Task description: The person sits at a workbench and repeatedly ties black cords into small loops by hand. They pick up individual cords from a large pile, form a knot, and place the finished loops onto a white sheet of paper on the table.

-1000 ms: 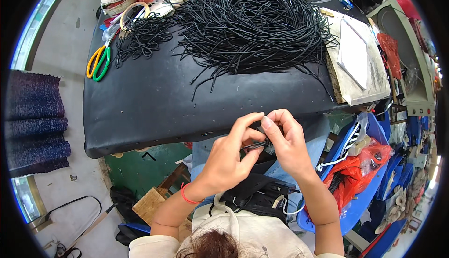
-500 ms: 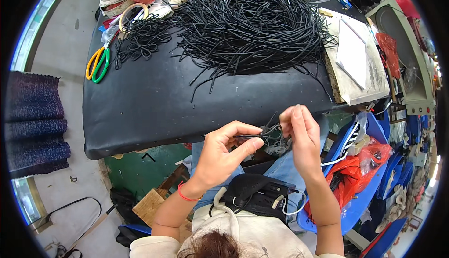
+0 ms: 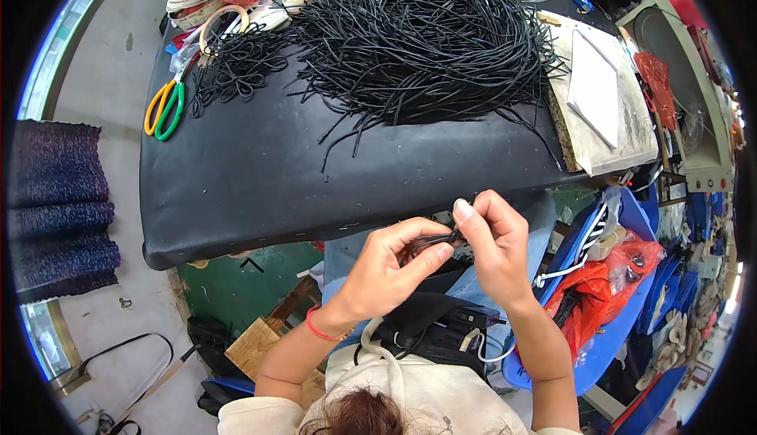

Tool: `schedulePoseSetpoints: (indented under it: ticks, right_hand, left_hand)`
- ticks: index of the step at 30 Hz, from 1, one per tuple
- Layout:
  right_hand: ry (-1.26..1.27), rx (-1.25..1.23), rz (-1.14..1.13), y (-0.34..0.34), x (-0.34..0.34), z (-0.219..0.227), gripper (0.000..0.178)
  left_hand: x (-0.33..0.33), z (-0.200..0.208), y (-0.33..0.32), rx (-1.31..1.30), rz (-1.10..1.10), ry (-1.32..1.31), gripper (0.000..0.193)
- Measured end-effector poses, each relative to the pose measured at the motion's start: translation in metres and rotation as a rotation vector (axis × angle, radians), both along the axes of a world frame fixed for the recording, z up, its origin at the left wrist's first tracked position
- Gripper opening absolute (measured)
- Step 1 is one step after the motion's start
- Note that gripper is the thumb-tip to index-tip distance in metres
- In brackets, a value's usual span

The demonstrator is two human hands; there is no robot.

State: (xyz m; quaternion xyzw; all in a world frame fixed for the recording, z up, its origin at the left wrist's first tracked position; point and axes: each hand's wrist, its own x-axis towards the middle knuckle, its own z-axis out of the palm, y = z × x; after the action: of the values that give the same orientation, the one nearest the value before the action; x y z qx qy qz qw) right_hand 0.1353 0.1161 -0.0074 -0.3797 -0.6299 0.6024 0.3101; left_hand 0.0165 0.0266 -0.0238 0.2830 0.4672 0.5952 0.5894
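Note:
Just off the table's near edge, above my lap, both hands meet at a black cord (image 3: 430, 241). My left hand (image 3: 392, 265) is closed around the folded cord, pinching it between thumb and fingers. My right hand (image 3: 495, 247) pinches the same cord where it comes out of the left, thumb against the bent fingers. The exact lie of the strands between the fingertips is hidden. Farther off on the table is a large tangled heap of black cords (image 3: 426, 41), with a smaller bunch of looped black cords (image 3: 236, 68) to its left.
Scissors with orange and green handles (image 3: 164, 110) lie at the left of the black-covered table (image 3: 260, 175). A pale board (image 3: 631, 135) bearing white paper is at the right. Below it stands a blue bin (image 3: 587, 372) with red plastic bags (image 3: 587, 301).
My right hand has come down and left, closing in on my left hand. The cord ends that stuck up between them no longer show.

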Motion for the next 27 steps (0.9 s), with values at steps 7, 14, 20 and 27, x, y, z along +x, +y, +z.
schedulePoseSetpoints:
  ticks: [7,14,20,27]
  right_hand:
    - [-0.069,-0.064,-0.066,0.015,-0.004,-0.006,0.025]
    - [0.067,-0.302,0.114,0.006,0.013,0.003,0.012]
    - [0.105,-0.224,0.146,-0.001,0.012,0.008,0.013]
    - [0.142,-0.297,0.150,-0.008,0.012,0.004,0.015]
  left_hand:
    - [0.017,-0.008,0.003,0.069,0.249,0.289,0.013]
    - [0.002,-0.016,0.007,0.082,0.177,0.171,0.017]
    - [0.005,-0.006,0.007,0.017,0.246,0.052,0.017]
    - [-0.002,-0.001,0.007,-0.024,0.181,0.064,0.018]
